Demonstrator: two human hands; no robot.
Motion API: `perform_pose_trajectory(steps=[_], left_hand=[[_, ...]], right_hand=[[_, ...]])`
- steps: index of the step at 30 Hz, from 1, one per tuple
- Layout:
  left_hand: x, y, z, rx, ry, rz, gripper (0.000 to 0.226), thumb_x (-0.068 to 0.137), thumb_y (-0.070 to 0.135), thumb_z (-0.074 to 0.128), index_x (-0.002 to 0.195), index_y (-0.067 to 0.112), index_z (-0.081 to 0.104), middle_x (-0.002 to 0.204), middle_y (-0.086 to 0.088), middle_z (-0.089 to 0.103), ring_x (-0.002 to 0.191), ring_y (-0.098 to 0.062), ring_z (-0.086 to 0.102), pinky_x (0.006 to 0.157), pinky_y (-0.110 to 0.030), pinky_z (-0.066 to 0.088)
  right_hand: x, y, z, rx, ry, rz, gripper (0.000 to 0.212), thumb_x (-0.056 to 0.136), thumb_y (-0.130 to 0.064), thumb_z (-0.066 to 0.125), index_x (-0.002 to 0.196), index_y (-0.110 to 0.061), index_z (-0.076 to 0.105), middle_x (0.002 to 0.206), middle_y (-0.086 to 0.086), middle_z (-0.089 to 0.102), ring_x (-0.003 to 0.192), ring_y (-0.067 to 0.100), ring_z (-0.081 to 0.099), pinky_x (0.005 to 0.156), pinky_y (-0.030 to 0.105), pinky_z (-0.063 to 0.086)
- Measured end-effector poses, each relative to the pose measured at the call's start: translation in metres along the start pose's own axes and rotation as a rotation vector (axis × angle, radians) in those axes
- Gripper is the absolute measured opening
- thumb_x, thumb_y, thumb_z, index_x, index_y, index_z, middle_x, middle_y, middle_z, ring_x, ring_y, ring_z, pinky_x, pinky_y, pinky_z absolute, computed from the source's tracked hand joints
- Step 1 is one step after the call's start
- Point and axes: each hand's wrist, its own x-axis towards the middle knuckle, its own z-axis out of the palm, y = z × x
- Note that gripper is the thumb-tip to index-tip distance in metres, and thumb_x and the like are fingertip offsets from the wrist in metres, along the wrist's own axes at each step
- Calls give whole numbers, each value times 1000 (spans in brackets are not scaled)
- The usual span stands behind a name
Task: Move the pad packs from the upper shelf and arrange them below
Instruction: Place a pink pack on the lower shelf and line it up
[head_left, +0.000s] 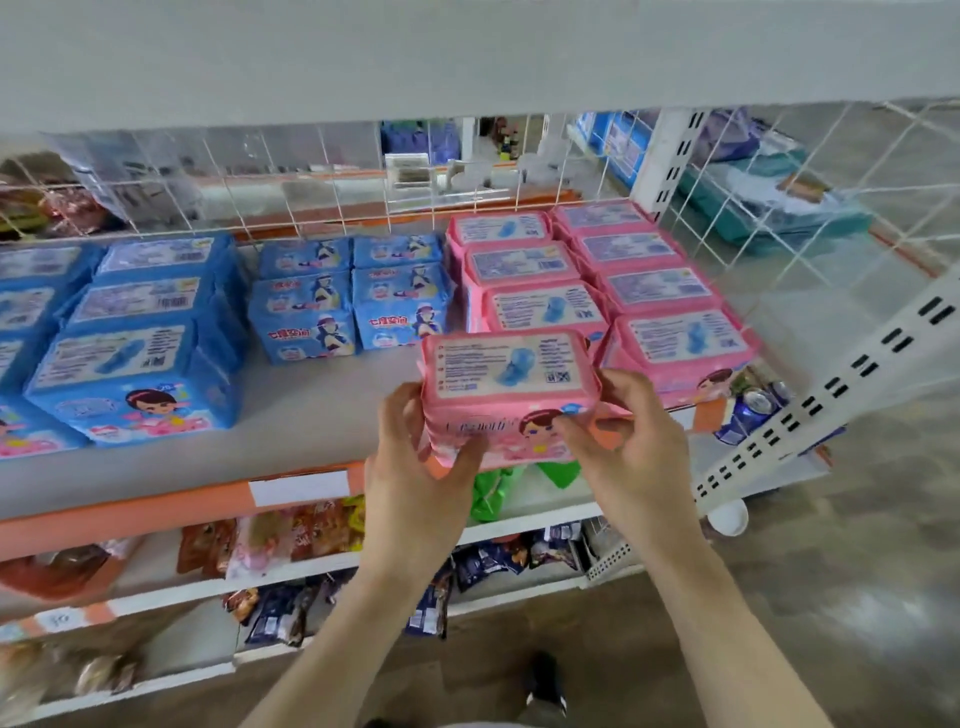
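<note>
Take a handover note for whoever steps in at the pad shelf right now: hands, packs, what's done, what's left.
Hands: left hand and right hand both grip the pink pack by its ends, fingers curled round it, at the front edge of the shelf.
Done: shelved pink packs lie in two columns at the right, three and four; blue packs sit to the left.
Left: probably set the held pack in front of the shorter column. The upper shelf's top is out of view, so any remaining packs are unknown.
</note>
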Motion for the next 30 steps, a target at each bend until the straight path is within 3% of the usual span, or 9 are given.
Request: perform_pose_trajectory(steps=[3,7,11,17,22,30], left_hand=[[3,-4,28,5,36,-40,60,83,19,81,114,51,43,112,30,68,108,-4,67,97,-46,54],[6,-9,61,-11,98,-61,60,80,11,82,121,36,47,108,23,70,102,-2,69,92,-36,57],[9,-11,83,26,134,-43,63,79,6,83,121,33,45,108,26,67,100,4,67,88,-23,57],[13,-17,93,86,178,-31,62,79,11,84,124,32,46,110,22,69,103,0,68,90,-29,57],[22,-23,89,184,169,-58,68,76,26,87,124,41,42,113,23,69,103,-7,69,91,-46,58],[32,-27,95,462,142,-34,82,75,32,87,126,41,23,119,3,73,97,-29,73,78,-42,58]], right_hand=[[15,16,-13,-97,-28,-28,48,81,-22,80,123,-17,58,95,-28,61,93,4,67,94,39,55],[29,33,-23,-244,-31,-84,43,83,-27,78,119,-13,59,99,-5,70,92,18,67,88,39,55],[40,44,-32,-394,-27,-91,38,83,-30,79,113,-12,63,92,-4,73,77,11,63,74,23,49],[52,46,-34,-463,-49,-100,36,81,-38,80,106,-16,68,80,-5,73,67,18,67,67,35,58],[62,44,-31,-432,-67,-100,44,83,-35,79,119,-13,67,81,-3,74,64,15,67,68,35,59],[68,47,-26,-407,-54,-6,40,82,-40,77,111,-14,67,85,-3,74,73,18,68,74,38,58]])
